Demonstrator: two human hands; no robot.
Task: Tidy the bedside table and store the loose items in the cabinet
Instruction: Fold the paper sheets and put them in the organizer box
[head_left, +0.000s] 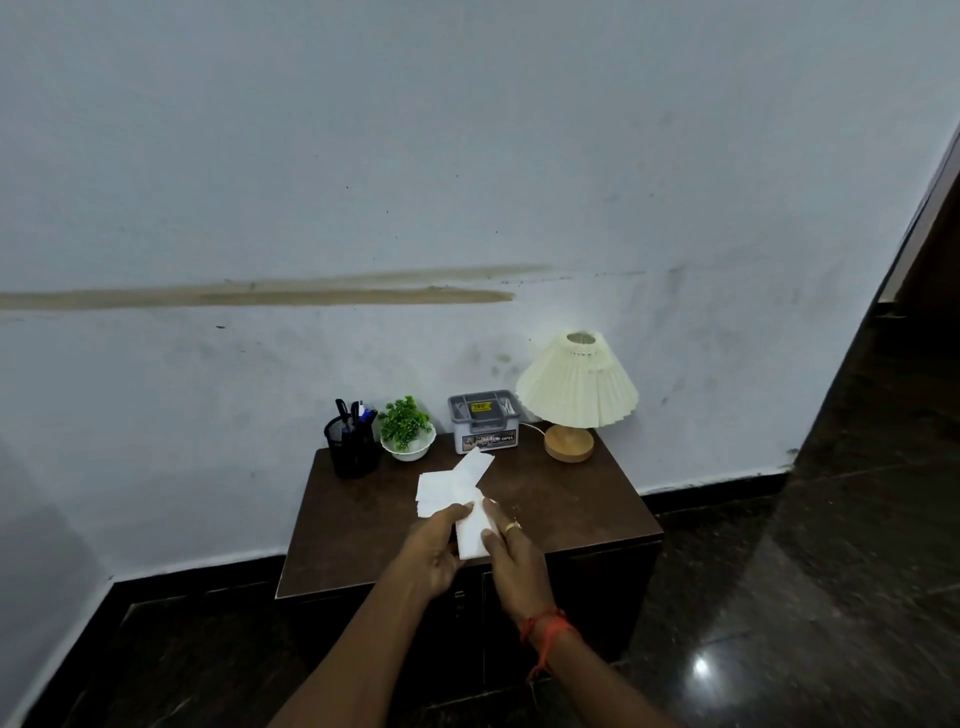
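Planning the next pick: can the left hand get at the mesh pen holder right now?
Probably, once freed: the left hand holds the white papers with the right hand; bare tabletop lies between it and the mesh pen holder.

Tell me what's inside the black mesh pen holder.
Several pens with black and blue tops stick out of the pen holder. Their lower parts, and anything at the bottom, are hidden by the dark mesh.

So it's a dark brown wooden bedside table pushed against the wall. Along the back, left to right: a black mesh pen holder with pens, a small green plant in a white bowl, a grey plastic organiser box, and a cream pleated lamp with a round wooden base.
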